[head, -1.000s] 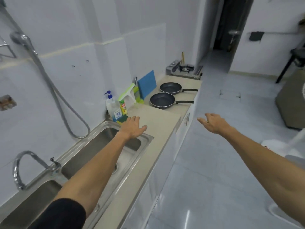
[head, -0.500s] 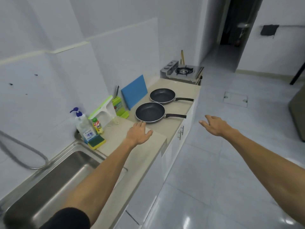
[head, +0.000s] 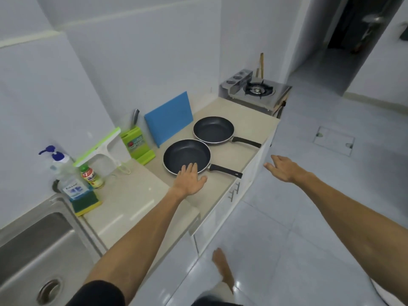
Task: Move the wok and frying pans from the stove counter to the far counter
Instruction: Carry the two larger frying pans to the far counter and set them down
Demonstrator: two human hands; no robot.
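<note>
On the counter point(head: 220, 191) both pans sit side by side, handles rightward; I see them nearer than before. My left hand point(head: 189, 180) has advanced, fingers spread over the near pan point(head: 185, 154). Right hand point(head: 284, 167) hovers open beside the handle point(head: 225, 170).

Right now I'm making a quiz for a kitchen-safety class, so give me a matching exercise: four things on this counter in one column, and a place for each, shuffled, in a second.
Things:
1. blue plastic cutting board
2. nearer black frying pan
3. yellow-and-green sponge
4. steel gas burner

Places:
A. beside the sink, under the soap bottle
B. at the counter's far end
C. leaning on the wall
D. under the left hand's fingertips

Pairs: 1-C, 2-D, 3-A, 4-B
</note>
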